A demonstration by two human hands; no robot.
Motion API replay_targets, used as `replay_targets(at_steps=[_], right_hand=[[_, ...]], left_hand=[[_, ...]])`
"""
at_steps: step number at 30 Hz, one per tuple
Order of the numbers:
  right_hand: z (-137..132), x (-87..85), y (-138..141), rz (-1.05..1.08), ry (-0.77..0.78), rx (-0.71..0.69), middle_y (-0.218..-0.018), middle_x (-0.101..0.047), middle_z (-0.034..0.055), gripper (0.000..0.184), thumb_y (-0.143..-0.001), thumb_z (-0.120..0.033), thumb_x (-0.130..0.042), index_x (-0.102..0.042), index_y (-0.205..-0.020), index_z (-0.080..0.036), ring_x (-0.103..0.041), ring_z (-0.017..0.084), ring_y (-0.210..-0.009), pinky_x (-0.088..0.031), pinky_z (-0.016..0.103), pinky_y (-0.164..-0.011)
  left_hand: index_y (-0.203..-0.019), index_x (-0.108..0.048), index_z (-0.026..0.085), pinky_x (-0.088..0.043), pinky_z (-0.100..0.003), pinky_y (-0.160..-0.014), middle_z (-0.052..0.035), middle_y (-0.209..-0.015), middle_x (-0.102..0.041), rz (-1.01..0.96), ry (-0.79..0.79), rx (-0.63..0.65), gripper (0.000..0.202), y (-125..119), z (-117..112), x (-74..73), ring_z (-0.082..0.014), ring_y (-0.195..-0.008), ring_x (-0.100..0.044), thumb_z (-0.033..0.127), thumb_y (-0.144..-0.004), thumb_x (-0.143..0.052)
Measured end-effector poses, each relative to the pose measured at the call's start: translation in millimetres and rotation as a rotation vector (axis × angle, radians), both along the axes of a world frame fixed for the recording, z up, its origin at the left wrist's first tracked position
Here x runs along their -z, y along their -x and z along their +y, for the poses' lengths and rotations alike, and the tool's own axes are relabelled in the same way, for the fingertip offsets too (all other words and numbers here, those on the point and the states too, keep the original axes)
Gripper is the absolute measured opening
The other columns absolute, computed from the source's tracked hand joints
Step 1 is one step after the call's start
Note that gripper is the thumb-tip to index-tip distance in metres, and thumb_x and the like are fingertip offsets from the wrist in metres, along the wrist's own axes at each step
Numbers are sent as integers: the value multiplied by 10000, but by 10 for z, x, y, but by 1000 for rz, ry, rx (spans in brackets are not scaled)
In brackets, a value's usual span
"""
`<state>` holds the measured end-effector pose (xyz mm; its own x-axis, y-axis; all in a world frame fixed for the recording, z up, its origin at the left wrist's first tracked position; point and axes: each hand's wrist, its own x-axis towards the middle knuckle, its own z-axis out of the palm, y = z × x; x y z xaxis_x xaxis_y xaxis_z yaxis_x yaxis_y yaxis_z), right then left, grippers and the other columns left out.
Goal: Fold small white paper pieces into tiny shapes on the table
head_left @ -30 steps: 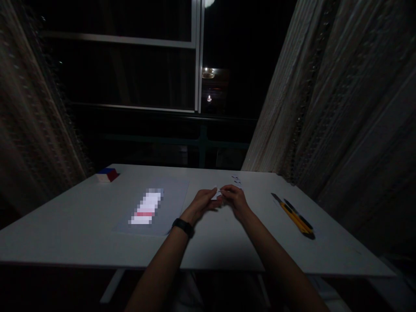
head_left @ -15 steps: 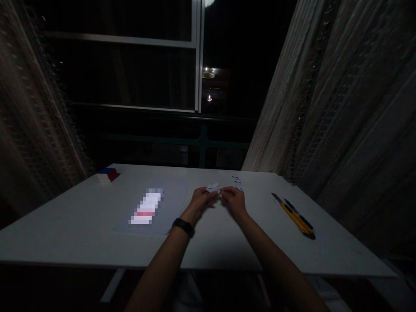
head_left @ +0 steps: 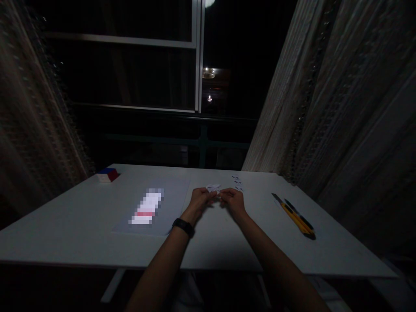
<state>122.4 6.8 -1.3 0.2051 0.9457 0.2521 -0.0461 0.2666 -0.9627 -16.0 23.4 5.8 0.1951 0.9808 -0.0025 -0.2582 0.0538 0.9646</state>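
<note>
A small piece of folded white paper is pinched between my two hands above the middle of the white table. My left hand grips its left and near side, thumb towards me. The fingertips of my right hand close on its right edge. In the dim light the exact folds are hard to make out. Just beyond my right hand, several small folded white paper pieces lie in a row.
On the right lie a yellow utility knife with its blade out and a dark pen. To the left, a bright pixelated screen rests on a large white sheet. A coloured cube stands at the far left corner.
My right hand has shifted very slightly left, and the folded paper has turned a little in my fingers. Everything else on the table stays in place.
</note>
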Motion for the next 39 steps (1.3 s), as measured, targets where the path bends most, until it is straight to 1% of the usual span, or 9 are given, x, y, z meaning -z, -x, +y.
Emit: replay_targets(at_steps=[3,7,10,15,20,25,31,35,39], right_hand=[[-19,7,9,-131,-63,38,-536,-612,14,196,-597,-332,-663,-635,-692,-163,-521,134,-442,-416,252,-421],[-58,-8,15,-419,-251,208,-670,-653,36,184,-681,-349,-612,-659,-706,-173,-557,149,-574,-453,270,-561],[-67,-13,12,-524,-374,274,-714,-640,37,163,-712,-328,-601,-659,-704,-176,-558,148,-611,-450,267,-586],[-58,32,21,-608,-486,311,-721,-620,32,134,-769,-259,-563,-660,-710,-187,-576,155,-680,-456,270,-623],[-73,78,61,-641,-537,342,-749,-624,30,133,-792,-211,-543,-669,-758,-194,-591,154,-721,-471,276,-670],[-114,46,57,-700,-649,358,-775,-632,36,165,-810,-169,-512,-674,-791,-197,-600,153,-731,-483,274,-678],[-126,10,-25,-836,-762,335,-821,-661,42,221,-794,-98,-483,-679,-833,-194,-617,155,-761,-492,272,-711],[-110,29,-66,-917,-801,351,-839,-670,47,249,-768,-72,-481,-681,-856,-192,-620,164,-786,-491,279,-726],[-100,45,-76,-926,-798,354,-847,-671,45,267,-765,-69,-469,-679,-869,-199,-623,159,-787,-497,275,-723]], left_hand=[[-726,-660,70,-443,-194,-471,-98,-711,-663,-7,8,-11,306,0,-3,-9,-129,-568,-600,272,-533,-784],[-732,-668,73,-445,-183,-454,-93,-715,-660,-27,16,0,276,2,-18,-36,-134,-587,-605,246,-542,-769],[-741,-675,78,-462,-189,-466,-96,-716,-661,-36,22,23,272,1,-35,-51,-144,-611,-612,236,-540,-769],[-732,-672,85,-489,-224,-476,-97,-724,-664,-38,39,21,270,2,-73,-73,-166,-620,-625,245,-538,-770],[-705,-666,79,-460,-186,-464,-98,-707,-659,-90,41,3,239,11,-80,-81,-154,-627,-625,207,-534,-771],[-681,-657,75,-435,-180,-464,-90,-667,-657,-170,74,36,202,12,-65,-89,-130,-567,-609,180,-542,-758],[-664,-661,71,-463,-194,-546,-85,-681,-661,-242,83,58,167,0,-65,-100,-133,-611,-619,123,-529,-746],[-661,-660,78,-469,-200,-573,-72,-673,-655,-266,85,69,149,-15,-47,-71,-124,-613,-614,120,-543,-740],[-659,-660,86,-473,-203,-598,-65,-692,-657,-278,83,78,145,-20,-48,-65,-123,-638,-616,127,-549,-745]])
